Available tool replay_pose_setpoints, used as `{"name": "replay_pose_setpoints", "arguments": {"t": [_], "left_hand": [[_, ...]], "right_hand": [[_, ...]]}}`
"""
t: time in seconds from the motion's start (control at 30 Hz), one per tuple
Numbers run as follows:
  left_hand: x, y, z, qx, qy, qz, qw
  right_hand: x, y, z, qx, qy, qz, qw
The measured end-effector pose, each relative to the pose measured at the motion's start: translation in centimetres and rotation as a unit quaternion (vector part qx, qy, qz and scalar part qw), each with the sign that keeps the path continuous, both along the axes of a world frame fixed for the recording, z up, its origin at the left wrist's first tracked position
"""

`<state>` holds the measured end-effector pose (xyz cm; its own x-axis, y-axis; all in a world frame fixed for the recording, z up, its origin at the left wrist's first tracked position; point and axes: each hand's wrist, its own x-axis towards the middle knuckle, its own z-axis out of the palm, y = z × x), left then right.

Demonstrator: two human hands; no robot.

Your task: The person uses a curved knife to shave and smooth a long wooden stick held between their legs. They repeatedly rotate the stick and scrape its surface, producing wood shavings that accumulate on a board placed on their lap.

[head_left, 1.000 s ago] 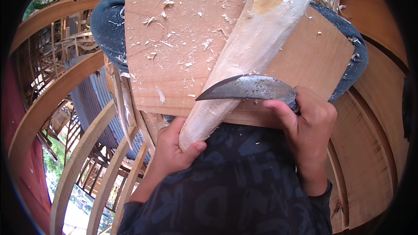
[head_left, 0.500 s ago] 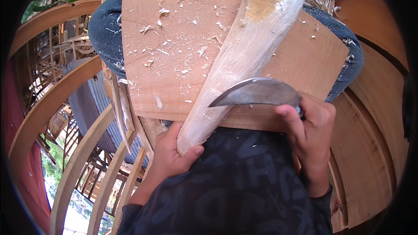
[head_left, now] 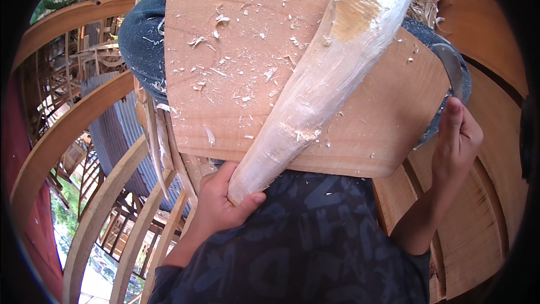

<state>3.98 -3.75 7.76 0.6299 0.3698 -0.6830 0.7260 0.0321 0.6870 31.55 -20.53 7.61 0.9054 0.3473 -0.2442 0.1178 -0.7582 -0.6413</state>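
Note:
A pale, peeled wooden branch (head_left: 315,90) slants across a flat wooden board (head_left: 236,73) on my lap. My left hand (head_left: 228,197) is closed round its lower end, thumb on top. A fresh notch with a lifted chip shows on the branch above that hand. Out to the right, past the board's edge, my right hand (head_left: 458,138) is closed on a curved blade (head_left: 451,67), apart from the branch and pointing upward. The blade's handle is hidden inside the fist. A brownish bare patch marks the upper part of the branch.
Small shavings (head_left: 247,98) lie scattered over the board. A heap of curled shavings (head_left: 430,0) lies beyond it. My knees in dark trousers (head_left: 140,45) hold the board up. Curved wooden rails (head_left: 101,208) stand at the left, wooden planks (head_left: 484,191) at the right.
My right hand has swung the curved blade from over the branch out to the right and up. A chip now stands on the branch. Board and branch have shifted slightly right; my left hand keeps its grip.

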Motion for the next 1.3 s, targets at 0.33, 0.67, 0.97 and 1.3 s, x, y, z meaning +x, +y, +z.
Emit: {"name": "replay_pose_setpoints", "arguments": {"t": [0.33, 0.67, 0.97, 1.3], "left_hand": [[1.1, -0.1, 2.1, 0.069, 0.060, -0.017, 0.996], [0.9, -0.2, 2.1, 0.101, 0.060, -0.043, 0.992], [1.3, -0.3, 2.1, 0.110, 0.064, -0.042, 0.991], [1.7, -0.6, 2.3, 0.107, 0.096, -0.019, 0.989]], "right_hand": [[-4.6, 3.5, 0.6, -0.134, -0.037, 0.255, 0.957], [1.8, -0.5, -0.8, -0.074, -0.023, -0.014, 0.997], [-4.9, 3.8, -0.5, -0.116, -0.086, 0.270, 0.952], [-1.8, 2.7, -0.7, -0.158, -0.135, 0.186, 0.960]]}}
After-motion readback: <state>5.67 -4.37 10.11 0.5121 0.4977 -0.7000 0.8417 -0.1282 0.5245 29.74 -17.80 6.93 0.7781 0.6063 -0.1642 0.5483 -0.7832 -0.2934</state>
